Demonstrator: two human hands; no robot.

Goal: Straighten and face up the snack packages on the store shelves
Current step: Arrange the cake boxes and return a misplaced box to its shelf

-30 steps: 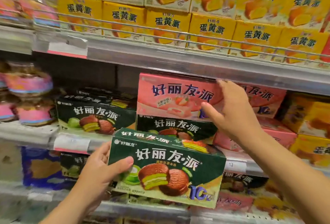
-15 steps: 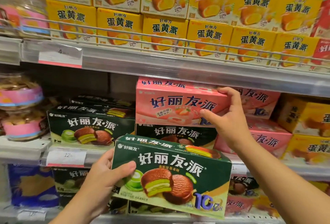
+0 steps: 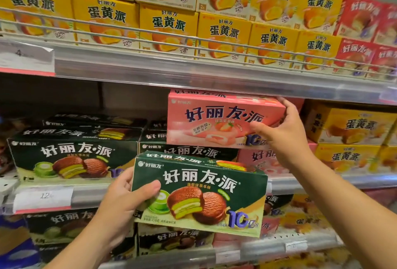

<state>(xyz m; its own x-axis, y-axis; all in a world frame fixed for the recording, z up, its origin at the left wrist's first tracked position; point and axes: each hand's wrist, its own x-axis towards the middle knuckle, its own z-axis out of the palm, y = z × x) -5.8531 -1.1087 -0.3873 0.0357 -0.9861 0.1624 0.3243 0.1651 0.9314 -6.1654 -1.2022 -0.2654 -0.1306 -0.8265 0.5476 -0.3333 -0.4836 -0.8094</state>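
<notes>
My left hand (image 3: pixel 126 200) grips the left end of a green matcha pie box (image 3: pixel 204 195), held in the air in front of the middle shelf with its face toward me. My right hand (image 3: pixel 283 133) holds the right end of a pink strawberry pie box (image 3: pixel 217 118), thumb on its front and fingers over its top corner. That pink box sits on a green box (image 3: pixel 193 150) on the middle shelf. Another green box (image 3: pixel 71 157) stands to the left, facing out.
Yellow egg-yolk pie boxes (image 3: pixel 169 21) fill the top shelf behind a wire rail (image 3: pixel 193 43), with red boxes (image 3: pixel 365 32) at the right. More yellow boxes (image 3: pixel 352 131) stand on the middle shelf at right. A price tag (image 3: pixel 45 195) marks the shelf edge. Lower shelves hold more boxes.
The pink box has come forward and slid left under my right hand. My left hand with the green box has stayed at about the same height. The camera has tilted up slightly.
</notes>
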